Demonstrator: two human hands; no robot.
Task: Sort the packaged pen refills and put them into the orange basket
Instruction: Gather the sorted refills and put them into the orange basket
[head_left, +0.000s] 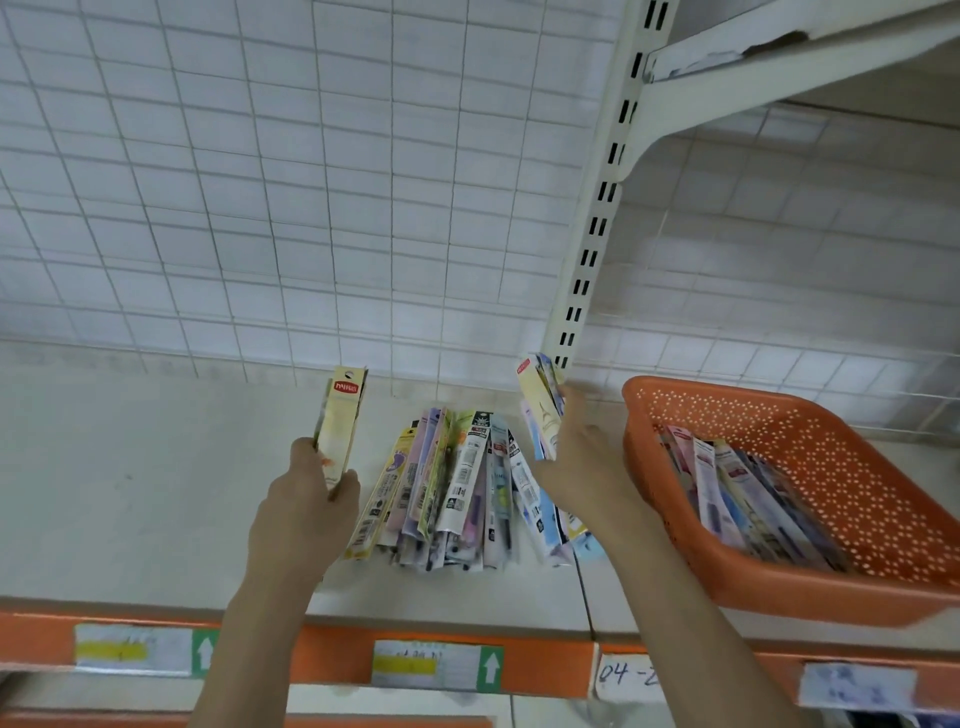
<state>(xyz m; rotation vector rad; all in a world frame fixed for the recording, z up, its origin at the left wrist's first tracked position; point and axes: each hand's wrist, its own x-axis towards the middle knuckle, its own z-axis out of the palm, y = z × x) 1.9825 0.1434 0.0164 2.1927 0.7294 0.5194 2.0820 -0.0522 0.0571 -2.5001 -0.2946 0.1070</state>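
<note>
left hand (306, 499) up over the white shelf (130, 493), thumb and fingers pinched on the lower end of a pale yellow refill pack (338, 426), pack upright, red label near its top. right hand (576, 457) raised too, fingers curled round a small bunch of packs (540, 410), fanned and tilted a little to the left, red tab at the upper corner, a drawn tower on the front one. between the two hands, flat on the shelf, a loose heap of packaged refills (457, 493), spread like a fan, narrow ends toward the front edge, mixed colours: yellow, lilac, white, blue. just to the right, the orange basket (779, 426), perforated walls, sitting on the shelf with its near corner over the front edge, close to the right forearm. inside it, a row of refill packs (727, 493) already laid lengthwise, side by side, against the near-left wall. behind everything, a white wire grid panel (311, 182) and a slotted upright post (597, 208). along the shelf front, an orange strip (545, 670) with price labels (436, 667), green arrows on two of them, handwriting on another, too blurred to read in full.
</note>
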